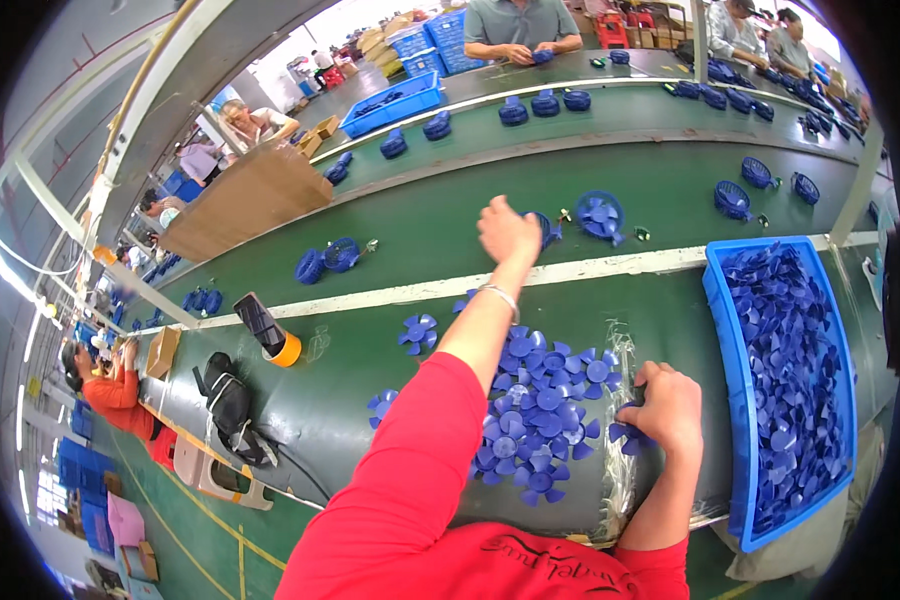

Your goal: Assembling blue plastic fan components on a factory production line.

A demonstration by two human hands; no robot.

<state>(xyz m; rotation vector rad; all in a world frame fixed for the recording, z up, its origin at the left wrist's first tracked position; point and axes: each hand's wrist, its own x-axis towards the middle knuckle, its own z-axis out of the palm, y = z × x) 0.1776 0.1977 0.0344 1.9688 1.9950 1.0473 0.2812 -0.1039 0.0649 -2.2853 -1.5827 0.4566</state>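
My left hand (510, 234) stretches over the green conveyor belt, its fingers curled and partly hidden. Right beside it lies a round blue fan housing (546, 229), half covered by the hand; whether I grip it cannot be seen. Another blue housing with a fan blade in it (600, 216) lies just to the right. At the work table my right hand (672, 408) is closed on a blue fan blade (630, 436), which shows below the fingers. A loose heap of blue fan blades (540, 420) spreads between my arms, partly behind my left sleeve.
A blue crate (718, 300) full of fan blades stands at right. To the left are a phone (257, 320) leaning on an orange roll (285, 350) and a black bag (230, 405). More housings (732, 200) dot the belt. Co-workers (523, 30) sit across it.
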